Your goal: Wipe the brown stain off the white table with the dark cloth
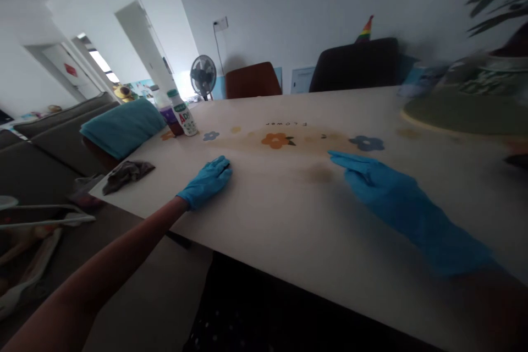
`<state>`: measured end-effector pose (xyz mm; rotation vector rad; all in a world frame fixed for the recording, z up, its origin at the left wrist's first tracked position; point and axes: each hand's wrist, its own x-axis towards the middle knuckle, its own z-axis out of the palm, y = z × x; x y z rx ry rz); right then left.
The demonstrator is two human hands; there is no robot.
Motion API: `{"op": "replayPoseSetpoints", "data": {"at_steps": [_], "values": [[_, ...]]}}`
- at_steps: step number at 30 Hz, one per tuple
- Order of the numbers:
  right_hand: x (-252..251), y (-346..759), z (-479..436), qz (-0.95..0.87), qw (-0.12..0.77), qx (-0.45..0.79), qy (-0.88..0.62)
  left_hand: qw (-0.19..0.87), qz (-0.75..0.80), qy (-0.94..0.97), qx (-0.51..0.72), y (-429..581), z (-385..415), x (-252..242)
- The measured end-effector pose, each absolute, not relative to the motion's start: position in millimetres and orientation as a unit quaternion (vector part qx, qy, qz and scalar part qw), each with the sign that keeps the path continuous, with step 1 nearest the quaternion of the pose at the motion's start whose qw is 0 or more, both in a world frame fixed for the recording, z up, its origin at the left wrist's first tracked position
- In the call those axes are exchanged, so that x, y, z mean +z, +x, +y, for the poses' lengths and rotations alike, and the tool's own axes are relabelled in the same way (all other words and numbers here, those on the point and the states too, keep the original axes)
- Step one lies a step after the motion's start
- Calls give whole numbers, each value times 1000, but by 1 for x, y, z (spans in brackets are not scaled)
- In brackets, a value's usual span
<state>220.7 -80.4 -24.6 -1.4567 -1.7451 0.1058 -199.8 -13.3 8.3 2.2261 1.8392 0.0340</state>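
Note:
My left hand [209, 180], in a blue glove, is down on the white table [264, 220] with its fingers bent and close together. A small dark patch shows at its fingertips; I cannot make out what it is. Over the right part of the table is my right hand [381, 192], also blue-gloved, with fingers stretched forward and nothing visible in them. Near its fingertips are a blue printed flower [367, 143] and a brownish smudge or shadow [319, 173]. An orange printed flower [275, 141] lies between the hands, farther back.
A crumpled grey-brown cloth [127, 175] lies at the left table corner. A white spray can [182, 114] and a purple-labelled bottle [171, 121] stand behind it. A round green mat [462, 113] bears a potted plant at right. Chairs [253, 80] line the far side.

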Motion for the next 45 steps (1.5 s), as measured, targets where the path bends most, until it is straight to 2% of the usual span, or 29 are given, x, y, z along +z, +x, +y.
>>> {"op": "replayPoseSetpoints", "data": {"at_steps": [3, 10, 14, 27, 36, 45], "values": [[-16, 221, -83, -704, 415, 53, -573, 129, 589, 797, 21, -159, -17, 2], [-15, 232, -80, -672, 489, 20, -556, 127, 449, 881, 71, -71, -14, -23], [-6, 238, -84, -653, 502, 11, -567, 124, 378, 914, 85, -18, -7, -25], [9, 255, -89, -620, 520, 1, -588, 54, 296, 952, 55, 111, -11, -22], [3, 262, -90, -623, 512, -14, -591, 62, 268, 959, 68, 65, -2, -25], [-4, 264, -90, -616, 513, 12, -597, 111, 458, 882, 18, -67, 14, 2]]}}
